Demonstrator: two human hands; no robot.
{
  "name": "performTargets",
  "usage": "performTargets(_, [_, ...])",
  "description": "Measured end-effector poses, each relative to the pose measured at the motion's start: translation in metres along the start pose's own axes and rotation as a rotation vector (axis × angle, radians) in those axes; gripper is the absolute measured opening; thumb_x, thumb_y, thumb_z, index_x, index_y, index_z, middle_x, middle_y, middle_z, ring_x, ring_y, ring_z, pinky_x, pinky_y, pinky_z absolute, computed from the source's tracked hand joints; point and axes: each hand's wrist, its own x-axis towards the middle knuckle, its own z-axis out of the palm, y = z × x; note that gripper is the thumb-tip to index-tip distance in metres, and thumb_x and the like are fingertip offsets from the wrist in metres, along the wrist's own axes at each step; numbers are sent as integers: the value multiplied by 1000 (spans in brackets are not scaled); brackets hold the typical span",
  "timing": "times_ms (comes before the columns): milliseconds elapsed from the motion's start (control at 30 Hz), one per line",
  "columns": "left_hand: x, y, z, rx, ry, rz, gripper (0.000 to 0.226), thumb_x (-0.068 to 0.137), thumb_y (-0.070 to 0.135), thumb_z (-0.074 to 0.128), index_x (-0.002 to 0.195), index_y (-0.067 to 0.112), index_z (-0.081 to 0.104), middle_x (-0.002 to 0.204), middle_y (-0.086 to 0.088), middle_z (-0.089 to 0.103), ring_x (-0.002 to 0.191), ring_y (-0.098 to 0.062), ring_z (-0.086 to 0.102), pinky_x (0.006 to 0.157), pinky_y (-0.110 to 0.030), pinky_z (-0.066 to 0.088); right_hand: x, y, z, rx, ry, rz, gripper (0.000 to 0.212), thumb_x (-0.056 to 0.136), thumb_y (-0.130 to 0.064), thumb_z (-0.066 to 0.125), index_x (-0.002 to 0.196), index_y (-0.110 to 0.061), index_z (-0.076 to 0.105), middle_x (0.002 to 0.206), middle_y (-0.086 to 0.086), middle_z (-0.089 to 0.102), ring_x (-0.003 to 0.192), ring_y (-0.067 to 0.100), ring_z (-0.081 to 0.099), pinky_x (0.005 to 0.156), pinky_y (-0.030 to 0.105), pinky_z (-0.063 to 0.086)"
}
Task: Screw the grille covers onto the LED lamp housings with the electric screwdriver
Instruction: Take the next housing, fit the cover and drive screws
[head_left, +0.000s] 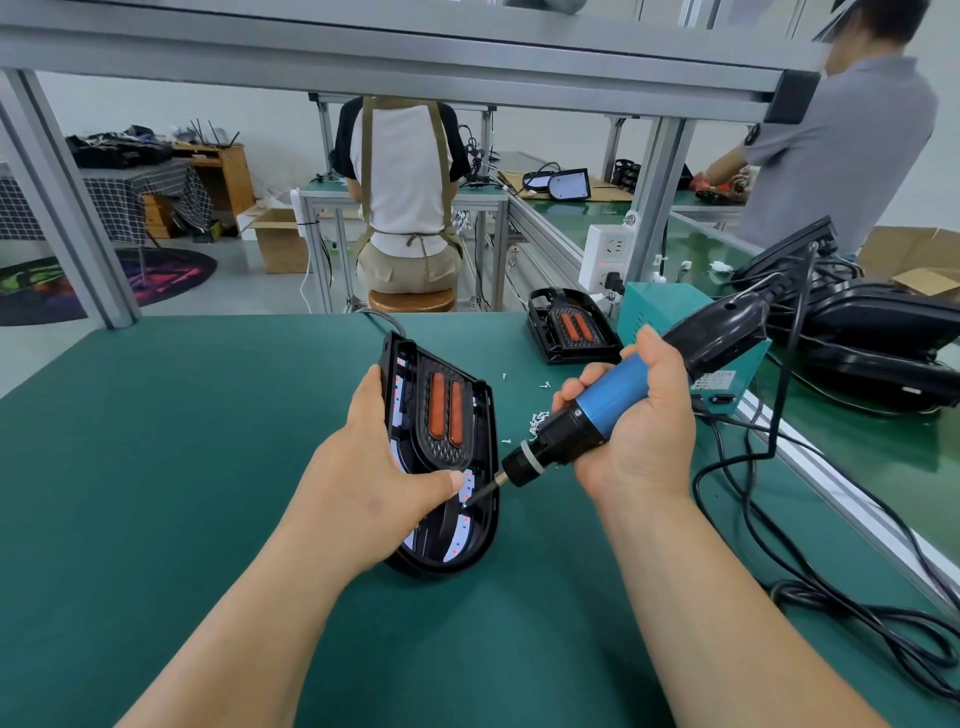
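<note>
A black LED lamp housing (485, 431) lies tilted on the green bench, its grille cover (445, 411) holding two orange lenses. My left hand (382, 467) grips the housing from its left side, thumb pressed on the lower inner face. My right hand (631, 410) is wrapped around the blue and black electric screwdriver (582, 421). The bit tip (466, 502) touches a screw point on the white LED strip just below my left thumb.
Loose screws (537, 418) lie scattered right of the housing. A second housing (571, 325) sits farther back beside a teal power box (670, 312). Black cables (810, 587) coil on the right. More black housings (862, 332) pile up at the far right. Two persons work behind.
</note>
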Motion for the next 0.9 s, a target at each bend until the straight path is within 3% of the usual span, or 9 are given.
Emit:
performTargets(367, [-2, 4, 2, 26, -6, 38, 109, 75, 34, 81, 157, 39, 9, 129, 20, 59, 113, -14, 55, 82, -25, 39, -4, -3, 6, -77, -121, -70, 30, 75, -32, 67, 88, -14, 46, 57, 8, 51, 44, 23, 50, 51, 30, 48])
performTargets(467, [-1, 2, 3, 33, -5, 45, 110, 75, 34, 81, 157, 39, 8, 129, 20, 58, 111, -14, 56, 73, -16, 39, -6, -3, 8, -95, -149, -104, 30, 77, -31, 65, 89, -12, 45, 55, 8, 50, 43, 23, 50, 50, 31, 47])
performTargets(567, [1, 1, 2, 16, -11, 53, 108, 75, 33, 81, 156, 40, 10, 124, 26, 57, 109, -9, 55, 73, -6, 35, -9, -2, 10, -111, -193, -131, 17, 78, -30, 64, 70, -17, 56, 54, 8, 49, 42, 24, 50, 51, 30, 45])
performTargets(633, [2, -1, 2, -5, -11, 41, 107, 74, 32, 82, 156, 40, 13, 124, 27, 57, 111, -9, 55, 77, -10, 37, -11, -1, 12, -131, -217, -147, 24, 79, -30, 64, 57, -23, 58, 53, 8, 50, 42, 24, 50, 50, 30, 45])
performTargets(767, [4, -4, 0, -80, -34, -2, 103, 67, 33, 85, 151, 41, 26, 120, 25, 64, 113, -10, 61, 95, -32, 46, -15, 1, 15, -156, -247, -181, 19, 80, -28, 64, 63, -24, 56, 53, 8, 50, 43, 24, 50, 50, 31, 46])
performTargets(900, [8, -10, -2, -181, -98, -56, 68, 57, 32, 80, 119, 42, 54, 105, 16, 74, 100, -11, 70, 98, -42, 52, -17, 5, 13, -176, -265, -179, 17, 82, -26, 63, 69, -20, 54, 52, 8, 51, 42, 25, 51, 51, 31, 46])
